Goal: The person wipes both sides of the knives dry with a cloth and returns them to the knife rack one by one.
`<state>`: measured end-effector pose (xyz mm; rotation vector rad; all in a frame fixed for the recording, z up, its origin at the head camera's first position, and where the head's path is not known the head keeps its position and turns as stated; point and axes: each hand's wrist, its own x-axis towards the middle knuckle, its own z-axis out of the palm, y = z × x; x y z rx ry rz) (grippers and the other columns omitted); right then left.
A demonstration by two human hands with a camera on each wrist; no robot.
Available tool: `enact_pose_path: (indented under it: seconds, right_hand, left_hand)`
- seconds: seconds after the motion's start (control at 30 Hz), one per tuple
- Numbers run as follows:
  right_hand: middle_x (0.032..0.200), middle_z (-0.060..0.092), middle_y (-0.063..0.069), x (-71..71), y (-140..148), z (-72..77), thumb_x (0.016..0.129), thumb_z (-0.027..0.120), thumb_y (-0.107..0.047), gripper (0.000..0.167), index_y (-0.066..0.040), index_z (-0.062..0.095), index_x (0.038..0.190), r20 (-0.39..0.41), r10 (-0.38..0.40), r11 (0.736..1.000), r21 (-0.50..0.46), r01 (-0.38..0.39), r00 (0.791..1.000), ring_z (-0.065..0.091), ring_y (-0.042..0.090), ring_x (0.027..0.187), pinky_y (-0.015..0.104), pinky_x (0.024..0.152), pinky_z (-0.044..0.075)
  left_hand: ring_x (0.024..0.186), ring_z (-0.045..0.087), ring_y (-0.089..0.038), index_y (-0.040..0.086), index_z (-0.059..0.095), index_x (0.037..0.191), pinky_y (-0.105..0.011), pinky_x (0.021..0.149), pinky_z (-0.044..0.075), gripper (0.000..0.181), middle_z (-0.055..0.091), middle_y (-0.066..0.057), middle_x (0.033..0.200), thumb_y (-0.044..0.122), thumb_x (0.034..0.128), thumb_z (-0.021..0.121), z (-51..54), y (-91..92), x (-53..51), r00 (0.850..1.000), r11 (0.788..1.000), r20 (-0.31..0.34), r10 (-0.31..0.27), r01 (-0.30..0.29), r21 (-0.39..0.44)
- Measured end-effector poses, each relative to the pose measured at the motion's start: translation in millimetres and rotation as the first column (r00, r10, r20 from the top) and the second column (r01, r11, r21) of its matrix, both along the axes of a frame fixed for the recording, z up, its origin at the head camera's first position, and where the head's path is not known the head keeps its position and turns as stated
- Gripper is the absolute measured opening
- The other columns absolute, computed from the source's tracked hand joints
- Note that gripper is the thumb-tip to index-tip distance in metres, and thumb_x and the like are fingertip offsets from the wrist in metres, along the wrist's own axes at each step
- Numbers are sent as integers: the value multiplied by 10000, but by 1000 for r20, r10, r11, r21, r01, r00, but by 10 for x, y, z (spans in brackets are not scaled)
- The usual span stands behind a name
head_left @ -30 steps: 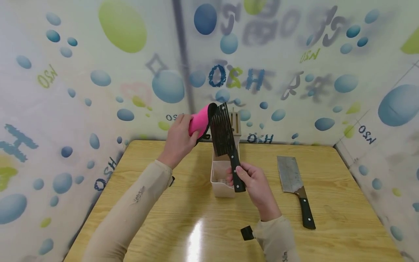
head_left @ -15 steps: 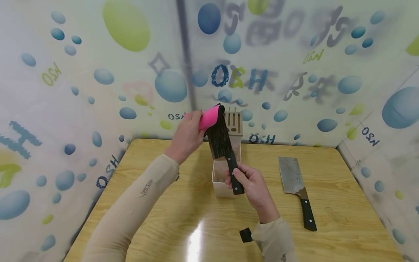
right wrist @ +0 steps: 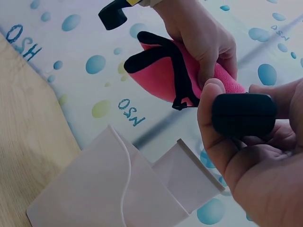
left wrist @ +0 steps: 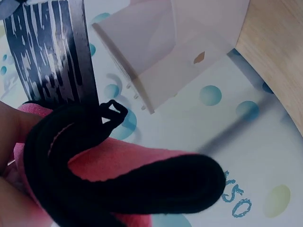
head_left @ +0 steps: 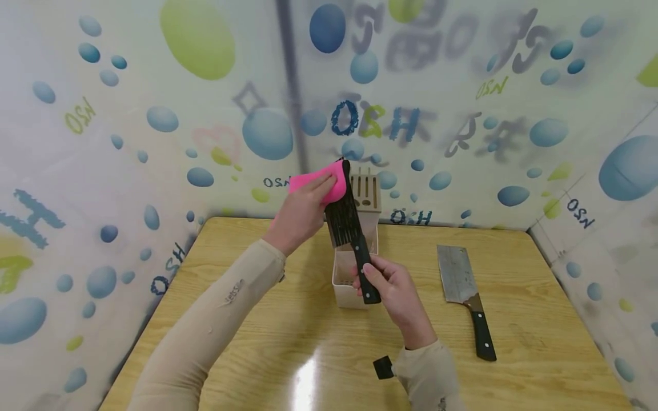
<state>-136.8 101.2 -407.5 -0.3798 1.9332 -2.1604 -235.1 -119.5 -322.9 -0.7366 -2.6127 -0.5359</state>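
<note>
My right hand [head_left: 398,294] grips the black riveted handle of a cleaver [head_left: 343,220], holding it blade up and tilted left. Dark streaks mark the blade, clear in the left wrist view. My left hand [head_left: 300,214] holds a pink cloth [head_left: 336,191] with black edging against the blade's upper part, hiding that end. In the right wrist view the cloth [right wrist: 156,85] hangs folded from the left hand, and the cleaver's handle end [right wrist: 244,115] points at the camera. Just behind the blade stands a pale knife holder [head_left: 352,298] with a slotted beige top.
A second cleaver [head_left: 457,277] with a black handle lies flat on the wooden table [head_left: 247,354], right of the holder. Patterned wall sheeting [head_left: 205,131] rises behind the table and along both sides.
My left hand has moved right with the cloth, and its fingers now lie over the cloth on the blade. The cleaver has shifted slightly left in my right hand.
</note>
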Motion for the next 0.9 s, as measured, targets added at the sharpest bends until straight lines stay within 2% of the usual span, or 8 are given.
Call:
enact_pose_path:
  seconds: [0.23, 0.5, 0.9]
  right_hand:
    - [939, 654, 173, 10, -13, 18, 1096, 497, -111, 304, 140, 600, 1233, -43, 12, 1000, 13, -12, 999, 657, 195, 786, 292, 787, 610]
    - [944, 656, 191, 25, 10, 0, 1096, 497, -106, 319, 161, 590, 1243, -74, 14, 1000, 12, -13, 997, 662, 177, 780, 285, 762, 617]
    - [944, 668, 152, 15, 9, 16, 1101, 497, -134, 301, 85, 623, 1264, 11, -40, 999, 30, 39, 999, 664, 213, 821, 295, 815, 599]
  left_hand:
    - [1334, 576, -355, 0, 540, 1482, -456, 1028, 553, 553, 518, -190, 1529, -120, 943, 511, 42, -25, -102, 1000, 1000, -26, 5, -5, 11]
    - [1396, 517, -340, 19, 506, 1511, -455, 1084, 511, 573, 485, -173, 1560, -124, 956, 490, 158, -11, -127, 999, 1000, 36, 14, -14, -5]
    - [1401, 520, -307, 32, 535, 1493, -439, 1111, 483, 561, 528, -158, 1524, -127, 958, 483, 182, 79, -65, 1000, 997, 19, -17, 18, -77]
